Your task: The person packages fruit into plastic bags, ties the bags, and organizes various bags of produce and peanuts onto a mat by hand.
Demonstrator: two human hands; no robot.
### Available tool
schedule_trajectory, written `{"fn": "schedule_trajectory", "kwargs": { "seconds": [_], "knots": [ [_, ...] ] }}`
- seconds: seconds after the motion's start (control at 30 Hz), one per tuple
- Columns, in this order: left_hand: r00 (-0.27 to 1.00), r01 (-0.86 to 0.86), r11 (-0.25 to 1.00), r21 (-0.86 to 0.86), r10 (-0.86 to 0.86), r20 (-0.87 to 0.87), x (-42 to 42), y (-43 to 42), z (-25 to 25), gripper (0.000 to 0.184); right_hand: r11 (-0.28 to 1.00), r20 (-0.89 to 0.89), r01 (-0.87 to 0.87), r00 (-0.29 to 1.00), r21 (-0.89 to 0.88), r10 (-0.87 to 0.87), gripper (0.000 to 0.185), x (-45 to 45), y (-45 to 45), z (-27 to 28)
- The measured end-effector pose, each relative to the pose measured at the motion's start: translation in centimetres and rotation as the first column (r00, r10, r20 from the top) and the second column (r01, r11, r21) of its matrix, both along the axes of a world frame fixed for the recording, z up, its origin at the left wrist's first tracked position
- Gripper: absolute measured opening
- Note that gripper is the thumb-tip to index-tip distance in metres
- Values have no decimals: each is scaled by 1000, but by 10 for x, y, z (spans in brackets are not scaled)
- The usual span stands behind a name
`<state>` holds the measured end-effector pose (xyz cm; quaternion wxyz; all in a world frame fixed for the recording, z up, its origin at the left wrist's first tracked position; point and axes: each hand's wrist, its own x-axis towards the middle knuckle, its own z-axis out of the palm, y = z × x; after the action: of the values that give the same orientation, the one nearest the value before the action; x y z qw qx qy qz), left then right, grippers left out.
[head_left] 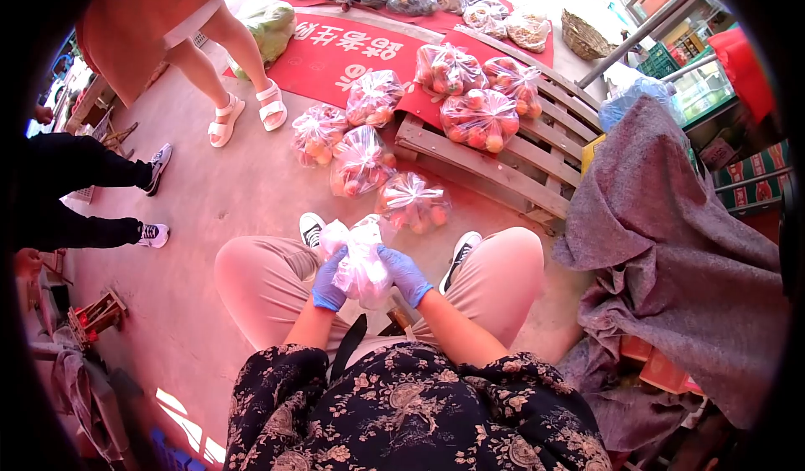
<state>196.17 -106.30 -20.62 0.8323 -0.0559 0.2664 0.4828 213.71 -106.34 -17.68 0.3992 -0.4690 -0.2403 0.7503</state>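
Observation:
Between my knees, a bunched white, see-through plastic bag (362,261) is held up in both gloved hands. My left hand (329,282), in a blue glove, is closed on the bag's left side. On its right side my right hand (406,276), gloved the same way, grips it too. Whether anything is inside the bag I cannot make out. Just beyond it, a tied clear bag of reddish round fruit (413,203) rests on the floor. Further bags of fruit (362,163) stand behind that one.
A wooden pallet (503,169) to the front right carries several fruit bags (480,121). Behind lies a red mat (335,56) with white characters. Grey cloth (662,245) drapes over a stack at my right. Two people stand at the left, one in white sandals (225,121).

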Motion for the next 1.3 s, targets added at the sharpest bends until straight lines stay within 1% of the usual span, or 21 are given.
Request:
{"fn": "schedule_trajectory", "kwargs": {
  "seconds": [0.03,0.13,0.17,0.27,0.3,0.4,0.5,0.6,0.7,0.8,0.9,1.0,1.1,1.2,1.3],
  "knots": [
    [999,20,1000,7,-20,35,0,-2,4,38,999,6,13,1000,36,-13,40,-2,-2,-3],
    [995,55,997,58,-60,83,-1,-7,10,39,998,78,-65,995,9,64,38,0,-4,4],
    [997,52,998,26,-53,51,-2,-8,10,42,999,63,-36,997,40,33,36,-1,-6,7],
    [996,22,1000,-21,-20,89,-1,-12,15,46,997,49,-75,996,17,74,35,-1,-9,4],
    [994,26,1000,-8,-26,105,1,-13,17,49,998,34,-56,998,31,55,33,-3,-10,5],
    [991,24,1000,20,-26,130,0,-14,12,48,998,16,-46,999,31,45,31,-3,-13,4],
    [996,54,997,47,-57,72,-1,-16,13,46,994,-8,-104,994,35,104,32,-1,-11,1],
    [994,59,997,49,-63,94,-1,-17,17,46,991,26,-129,991,23,128,32,-1,-11,3],
    [994,49,998,45,-53,94,1,-19,25,46,992,51,-117,992,47,115,31,-1,-13,8],
    [990,28,998,56,-35,140,5,-18,31,47,991,54,-125,991,38,123,31,0,-12,12],
    [991,21,999,45,-26,130,7,-17,34,46,993,21,-113,993,24,112,30,3,-12,17],
    [990,35,994,107,-49,135,8,-16,41,45,996,-27,-79,996,49,80,29,3,-11,19],
    [956,6,998,65,-25,293,6,-14,44,45,992,13,-123,992,26,123,29,7,-8,23],
    [986,18,997,78,-30,164,7,-12,43,45,994,47,-88,995,68,85,33,5,-7,23],
    [988,28,996,84,-40,150,7,-12,44,45,994,19,-64,998,87,62,32,4,-7,22]
  ]
}}
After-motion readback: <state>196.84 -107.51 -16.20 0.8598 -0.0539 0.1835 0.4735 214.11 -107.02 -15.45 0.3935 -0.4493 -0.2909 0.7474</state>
